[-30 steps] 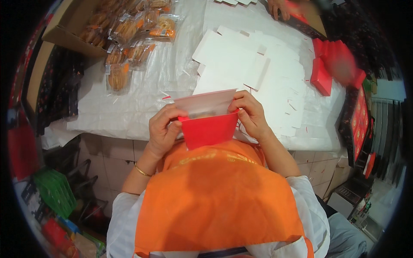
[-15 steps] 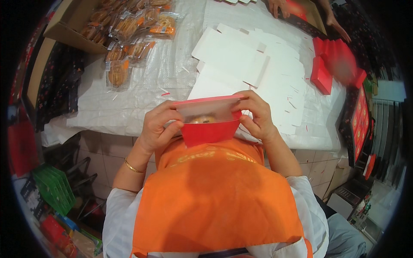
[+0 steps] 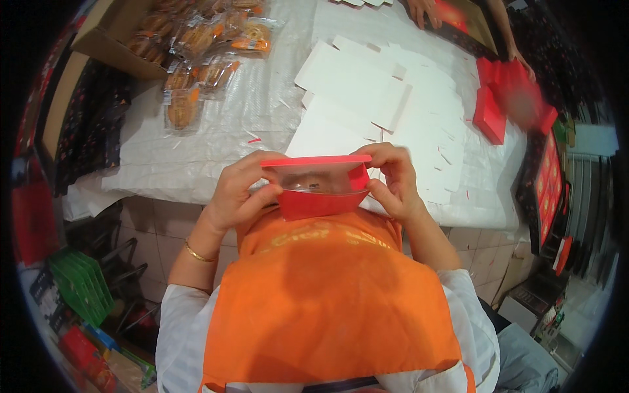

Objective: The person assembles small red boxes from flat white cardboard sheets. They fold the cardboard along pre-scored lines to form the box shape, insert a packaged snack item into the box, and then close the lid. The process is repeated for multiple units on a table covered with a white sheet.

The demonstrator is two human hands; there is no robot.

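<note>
The red paperboard carton point(image 3: 324, 205) is positioned at the near edge of the worktable, directly in front of the orange apron point(image 3: 331, 301), with its opening facing up and its lid panel raised along the far side. The left hand point(image 3: 241, 190) grips the carton's left end: the fingers are bent at the lid panel, and the thumb lies at the left corner of the front wall. The right hand point(image 3: 397, 182) grips the right end in the same manner, fingers at the lid panel and thumb at the front wall's right corner. A clear-wrapped item point(image 3: 311, 184) is seated inside, partly hidden by the front wall. The white woven sheet point(image 3: 216, 147) covers the worktable. Flat white carton blanks point(image 3: 357, 85) lie beyond the right hand. Packaged cookies point(image 3: 182, 112) lie at far left, beside an open cardboard box point(image 3: 116, 51). At far right, a co-worker's hand point(image 3: 517, 57) is at a group of red boxes point(image 3: 489, 118); a second co-worker's hand point(image 3: 424, 12) is at a shallow open box point(image 3: 483, 38).
</note>
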